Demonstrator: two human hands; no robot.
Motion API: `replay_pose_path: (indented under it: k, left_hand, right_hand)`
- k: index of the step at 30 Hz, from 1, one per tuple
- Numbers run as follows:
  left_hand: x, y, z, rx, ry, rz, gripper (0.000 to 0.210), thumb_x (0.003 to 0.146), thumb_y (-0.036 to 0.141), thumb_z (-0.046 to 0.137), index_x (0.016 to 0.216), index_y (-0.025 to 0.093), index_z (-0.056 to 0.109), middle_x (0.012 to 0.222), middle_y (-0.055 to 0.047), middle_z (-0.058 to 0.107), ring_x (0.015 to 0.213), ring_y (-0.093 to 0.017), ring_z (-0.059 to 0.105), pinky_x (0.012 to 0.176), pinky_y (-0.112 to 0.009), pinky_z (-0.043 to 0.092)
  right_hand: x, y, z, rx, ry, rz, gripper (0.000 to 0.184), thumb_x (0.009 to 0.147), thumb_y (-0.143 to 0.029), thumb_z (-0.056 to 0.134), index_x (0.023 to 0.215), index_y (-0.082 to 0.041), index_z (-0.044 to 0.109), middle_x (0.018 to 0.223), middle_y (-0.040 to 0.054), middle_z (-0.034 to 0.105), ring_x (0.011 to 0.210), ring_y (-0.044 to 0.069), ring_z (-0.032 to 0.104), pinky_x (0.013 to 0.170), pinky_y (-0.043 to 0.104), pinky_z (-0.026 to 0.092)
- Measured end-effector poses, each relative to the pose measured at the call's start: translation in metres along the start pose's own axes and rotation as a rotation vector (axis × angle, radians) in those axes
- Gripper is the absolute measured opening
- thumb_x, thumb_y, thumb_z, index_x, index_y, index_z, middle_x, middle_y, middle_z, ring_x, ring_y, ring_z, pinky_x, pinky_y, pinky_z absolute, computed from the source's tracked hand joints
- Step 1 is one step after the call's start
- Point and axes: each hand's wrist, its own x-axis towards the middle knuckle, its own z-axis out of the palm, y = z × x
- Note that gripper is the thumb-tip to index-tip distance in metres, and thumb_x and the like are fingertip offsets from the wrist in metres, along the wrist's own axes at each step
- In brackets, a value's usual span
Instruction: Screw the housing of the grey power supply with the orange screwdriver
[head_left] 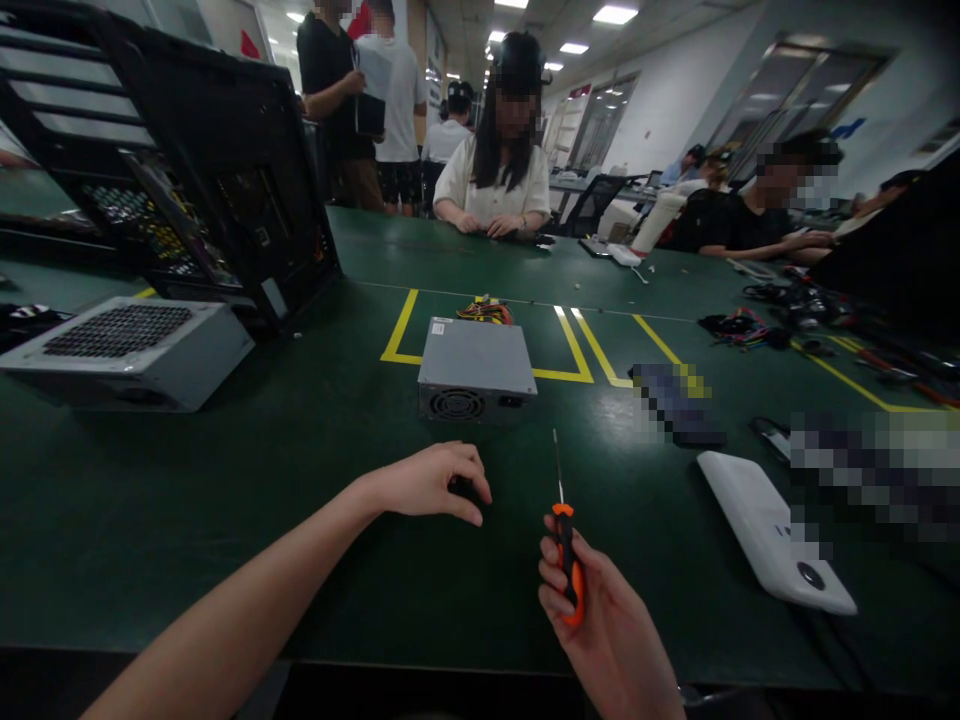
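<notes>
An orange-and-black screwdriver (568, 570) is gripped by its handle in my right hand (600, 610), its thin metal shaft pointing up and away from me. My left hand (435, 480) hovers over or rests on the green table, fingers loosely bent and thumb apart, with nothing visible in it. Just beyond both hands sits a grey computer power supply (476, 355), its fan grille and socket facing me. Coloured cables (487, 311) bunch behind it. The screwdriver tip is apart from the power supply.
A second power supply (172, 345) lies at left beside a black computer case (247, 190). To the right are a white device (765, 530), a blurred dark object (675, 405) and cable bundles (739, 325). Yellow tape (401, 330) marks the table (337, 590). A person (499, 170) sits opposite.
</notes>
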Motion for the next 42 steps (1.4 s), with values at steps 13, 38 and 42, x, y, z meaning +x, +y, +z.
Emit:
replay_pose_path:
  k: [13, 38, 42]
  left_hand:
    - [0.0, 0.013, 0.003, 0.196, 0.01, -0.123, 0.016, 0.077, 0.033, 0.06, 0.086, 0.019, 0.058, 0.091, -0.001, 0.052, 0.087, -0.016, 0.048, 0.072, -0.026, 0.036]
    - [0.015, 0.0, 0.008, -1.417, 0.65, -0.357, 0.008, 0.08, 0.018, 0.058, 0.077, 0.012, 0.062, 0.075, -0.004, 0.064, 0.064, -0.006, 0.059, 0.062, -0.017, 0.047]
    - [0.013, 0.003, 0.008, -1.47, 0.581, -0.351, 0.01, 0.081, 0.018, 0.058, 0.076, 0.011, 0.062, 0.079, -0.005, 0.066, 0.067, -0.008, 0.06, 0.062, -0.018, 0.049]
  right_hand:
    - [-0.007, 0.009, 0.002, -0.082, 0.021, -0.016, 0.035, 0.056, -0.03, 0.077, 0.085, -0.013, 0.065, 0.065, 0.0011, 0.058, 0.051, 0.006, 0.046, 0.043, 0.016, 0.033]
    - [0.008, 0.046, 0.019, -0.196, -0.148, 0.182, 0.042, 0.058, -0.038, 0.076, 0.089, -0.013, 0.061, 0.061, 0.001, 0.06, 0.046, 0.005, 0.048, 0.041, 0.015, 0.026]
    - [0.01, 0.047, 0.022, -0.175, -0.154, 0.174, 0.04, 0.058, -0.037, 0.076, 0.087, -0.013, 0.061, 0.06, 0.0007, 0.06, 0.045, 0.005, 0.048, 0.04, 0.015, 0.024]
